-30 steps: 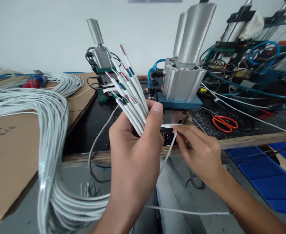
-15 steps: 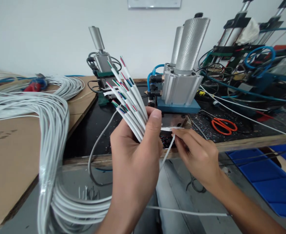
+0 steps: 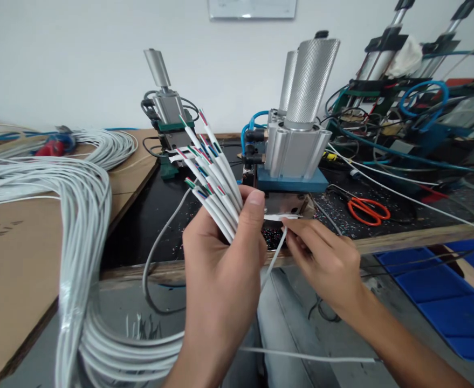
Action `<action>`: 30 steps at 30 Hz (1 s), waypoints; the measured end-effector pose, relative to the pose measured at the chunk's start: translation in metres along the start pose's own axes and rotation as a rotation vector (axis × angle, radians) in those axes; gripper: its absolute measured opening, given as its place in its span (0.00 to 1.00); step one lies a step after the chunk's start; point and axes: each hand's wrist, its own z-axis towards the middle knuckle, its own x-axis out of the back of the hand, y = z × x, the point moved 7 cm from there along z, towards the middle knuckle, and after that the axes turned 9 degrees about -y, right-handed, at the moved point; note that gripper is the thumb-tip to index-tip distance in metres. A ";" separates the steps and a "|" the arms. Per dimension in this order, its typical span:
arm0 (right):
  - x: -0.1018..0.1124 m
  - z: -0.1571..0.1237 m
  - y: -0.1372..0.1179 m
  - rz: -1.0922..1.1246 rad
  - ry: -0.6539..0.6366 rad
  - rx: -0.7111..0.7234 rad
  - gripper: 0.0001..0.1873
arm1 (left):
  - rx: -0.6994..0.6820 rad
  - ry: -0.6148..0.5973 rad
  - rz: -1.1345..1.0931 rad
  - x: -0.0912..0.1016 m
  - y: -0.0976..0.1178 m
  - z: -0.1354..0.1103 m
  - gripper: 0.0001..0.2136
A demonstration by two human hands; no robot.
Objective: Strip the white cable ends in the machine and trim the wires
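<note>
My left hand is closed round a fan of several white cable ends, their stripped tips showing red, green and blue cores and pointing up and left. My right hand pinches a single white cable just right of my left thumb. Its end lies across toward the mouth of the pneumatic press, which has a knurled silver cylinder on a blue base. The cables run down from my left hand into a big white cable bundle draped on the left.
Orange-handled scissors lie on the black bench right of the press. A smaller pneumatic unit stands behind the cable tips. Brown cardboard covers the left table. More machines and blue hoses crowd the back right. Blue bins sit below.
Both hands keep their grips and hardly shift. The view has tilted down slightly, so the press and bench sit a little lower and left in the picture.
</note>
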 end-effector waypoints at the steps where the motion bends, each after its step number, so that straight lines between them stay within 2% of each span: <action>1: -0.001 0.000 0.000 -0.001 -0.002 0.000 0.09 | 0.004 -0.001 -0.002 0.000 -0.001 0.000 0.08; 23: -0.003 0.000 -0.001 -0.005 -0.009 -0.005 0.08 | 0.035 -0.014 -0.019 0.002 -0.007 0.001 0.06; 30: 0.001 -0.008 -0.005 0.032 0.011 0.038 0.10 | 0.090 -0.009 -0.016 0.007 -0.016 -0.008 0.07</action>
